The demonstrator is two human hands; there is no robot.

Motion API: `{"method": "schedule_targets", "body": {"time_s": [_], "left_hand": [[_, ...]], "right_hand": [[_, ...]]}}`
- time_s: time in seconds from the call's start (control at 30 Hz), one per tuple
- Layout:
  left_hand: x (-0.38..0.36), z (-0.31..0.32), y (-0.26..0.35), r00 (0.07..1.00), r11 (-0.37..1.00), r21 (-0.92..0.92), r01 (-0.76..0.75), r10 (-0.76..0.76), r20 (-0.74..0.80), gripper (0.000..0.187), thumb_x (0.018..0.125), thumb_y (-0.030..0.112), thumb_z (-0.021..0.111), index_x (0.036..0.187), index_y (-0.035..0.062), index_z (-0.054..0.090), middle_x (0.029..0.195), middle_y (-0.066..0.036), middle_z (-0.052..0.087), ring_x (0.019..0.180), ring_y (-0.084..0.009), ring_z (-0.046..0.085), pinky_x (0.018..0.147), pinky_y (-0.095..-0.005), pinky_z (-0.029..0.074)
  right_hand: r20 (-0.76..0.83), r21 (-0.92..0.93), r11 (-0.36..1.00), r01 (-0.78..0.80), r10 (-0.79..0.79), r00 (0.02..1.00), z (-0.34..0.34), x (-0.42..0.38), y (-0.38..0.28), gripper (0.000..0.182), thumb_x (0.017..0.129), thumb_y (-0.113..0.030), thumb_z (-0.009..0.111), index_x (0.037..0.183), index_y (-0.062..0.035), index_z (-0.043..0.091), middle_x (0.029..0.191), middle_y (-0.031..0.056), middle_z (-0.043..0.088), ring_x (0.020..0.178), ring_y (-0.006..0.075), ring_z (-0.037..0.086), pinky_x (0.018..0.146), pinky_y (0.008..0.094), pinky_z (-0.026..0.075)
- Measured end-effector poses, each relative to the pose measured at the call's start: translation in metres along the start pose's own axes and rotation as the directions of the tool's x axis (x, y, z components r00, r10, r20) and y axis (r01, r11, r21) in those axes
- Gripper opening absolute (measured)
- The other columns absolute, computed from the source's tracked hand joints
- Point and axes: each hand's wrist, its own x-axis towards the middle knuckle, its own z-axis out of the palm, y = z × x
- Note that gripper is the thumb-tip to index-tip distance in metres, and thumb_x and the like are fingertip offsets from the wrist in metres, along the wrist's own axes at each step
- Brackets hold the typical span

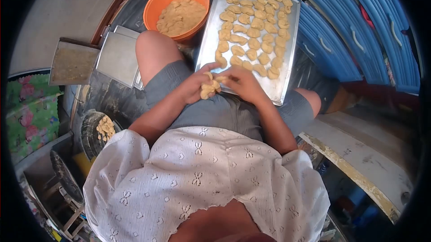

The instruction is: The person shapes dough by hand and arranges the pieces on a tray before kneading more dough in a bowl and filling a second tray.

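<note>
Several lumps of yellowish dough [208,90] lie in my left hand [194,85], whose fingers curl around them over my lap. My right hand [244,82] meets it from the other side, its fingertips pinched on a small bit of dough beside the left fingers. Just beyond both hands, a metal baking tray [213,31] rests slanting near my legs. Rows of shaped dough pieces [253,33] cover much of it. Part of the tray's near edge is hidden behind my right hand and forearm.
An orange bowl [152,6] of dough pieces stands beyond my left knee. Flat metal trays [117,57] lie to its left. A dark round pan [89,132] with small dough bits sits by my left elbow. Blue drawers [332,31] and a wooden shelf [359,147] border the right.
</note>
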Motion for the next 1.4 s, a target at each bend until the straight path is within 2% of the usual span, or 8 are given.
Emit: {"method": "schedule_targets", "body": {"time_s": [0.13, 0.4, 0.47, 0.6, 0.73, 0.93, 1.2, 1.4], "left_hand": [[-0.003, -0.032, -0.004, 0.998, 1.000, 0.025, -0.010, 0.012, -0.067, 0.048, 0.076, 0.004, 0.048, 0.124, 0.0034, 0.044, 0.112, -0.017, 0.055, 0.088, -0.0251, 0.058, 0.064, -0.0333, 0.051], [-0.015, -0.032, -0.004, 0.930, 0.926, -0.127, -0.357, 0.340, -0.136, 0.039, 0.076, -0.004, 0.048, 0.114, 0.0027, 0.045, 0.107, -0.013, 0.052, 0.103, -0.0290, 0.053, 0.089, -0.0393, 0.047], [-0.016, -0.022, -0.005, 0.935, 0.940, -0.086, -0.330, 0.313, -0.167, 0.036, 0.077, -0.005, 0.050, 0.112, 0.0032, 0.046, 0.108, -0.013, 0.052, 0.105, -0.0281, 0.054, 0.092, -0.0390, 0.047], [-0.011, 0.000, -0.010, 0.971, 0.977, -0.044, -0.207, 0.200, -0.129, 0.027, 0.085, -0.003, 0.053, 0.110, 0.0037, 0.046, 0.110, -0.012, 0.052, 0.106, -0.0258, 0.056, 0.093, -0.0368, 0.050], [-0.007, 0.002, -0.010, 0.969, 0.983, -0.032, -0.182, 0.173, -0.177, 0.024, 0.087, -0.001, 0.052, 0.110, 0.0034, 0.046, 0.108, -0.015, 0.056, 0.097, -0.0285, 0.062, 0.087, -0.0391, 0.054], [-0.005, 0.007, -0.007, 0.963, 0.991, 0.060, -0.121, 0.132, -0.234, 0.022, 0.091, 0.008, 0.055, 0.111, 0.0043, 0.048, 0.107, -0.015, 0.058, 0.096, -0.0264, 0.063, 0.083, -0.0378, 0.056], [0.004, 0.027, -0.015, 0.995, 0.997, 0.054, -0.053, 0.057, -0.083, 0.022, 0.093, 0.012, 0.056, 0.112, 0.0030, 0.051, 0.106, -0.011, 0.059, 0.094, -0.0203, 0.062, 0.081, -0.0344, 0.055], [0.015, 0.037, -0.003, 0.960, 0.930, 0.351, -0.113, 0.193, -0.201, 0.025, 0.089, 0.004, 0.056, 0.113, 0.0027, 0.053, 0.099, -0.009, 0.058, 0.080, -0.0141, 0.057, 0.068, -0.0249, 0.051]], "right_hand": [[-0.370, 0.274, 0.953, -0.129, 0.228, 0.901, 0.006, 0.002, 0.000, 0.018, 0.084, -0.014, 0.066, 0.099, -0.0038, 0.066, 0.084, 0.0037, 0.066, 0.074, 0.0088, 0.058, 0.067, 0.0269, 0.047], [-0.223, -0.597, 0.802, 0.013, -0.182, 0.958, 0.033, 0.013, 0.005, 0.018, 0.080, -0.016, 0.068, 0.093, -0.0050, 0.066, 0.094, 0.0061, 0.058, 0.091, 0.0277, 0.057, 0.078, 0.0375, 0.047], [-0.355, -0.132, 0.991, -0.011, -0.036, 0.934, 0.026, 0.006, -0.018, 0.024, 0.080, -0.017, 0.068, 0.100, -0.0046, 0.065, 0.096, 0.0088, 0.059, 0.093, 0.0292, 0.057, 0.080, 0.0382, 0.046], [-0.238, -0.154, 0.974, 0.166, -0.199, 0.951, 0.030, -0.005, -0.013, 0.033, 0.082, -0.010, 0.067, 0.114, -0.0055, 0.060, 0.096, 0.0100, 0.058, 0.090, 0.0212, 0.059, 0.077, 0.0309, 0.047], [-0.621, 0.300, 0.954, 0.016, 0.182, 0.762, 0.025, -0.017, 0.001, 0.026, 0.080, -0.010, 0.072, 0.103, -0.0017, 0.061, 0.101, 0.0083, 0.061, 0.085, 0.0164, 0.061, 0.071, 0.0299, 0.051], [-0.430, -0.662, 0.746, -0.070, -0.301, 0.851, 0.026, -0.026, 0.017, 0.020, 0.074, -0.012, 0.074, 0.092, -0.0076, 0.066, 0.097, 0.0058, 0.061, 0.094, 0.0310, 0.054, 0.082, 0.0387, 0.043], [-0.402, -0.064, 0.998, -0.010, -0.016, 0.915, 0.009, -0.038, -0.027, 0.031, 0.075, -0.013, 0.073, 0.105, -0.0072, 0.065, 0.092, 0.0108, 0.062, 0.090, 0.0310, 0.059, 0.081, 0.0368, 0.047], [-0.801, -0.296, 0.951, 0.084, -0.295, 0.520, -0.008, -0.060, -0.023, 0.027, 0.072, -0.001, 0.071, 0.098, -0.0039, 0.064, 0.093, 0.0114, 0.063, 0.084, 0.0286, 0.061, 0.075, 0.0356, 0.049]]}}
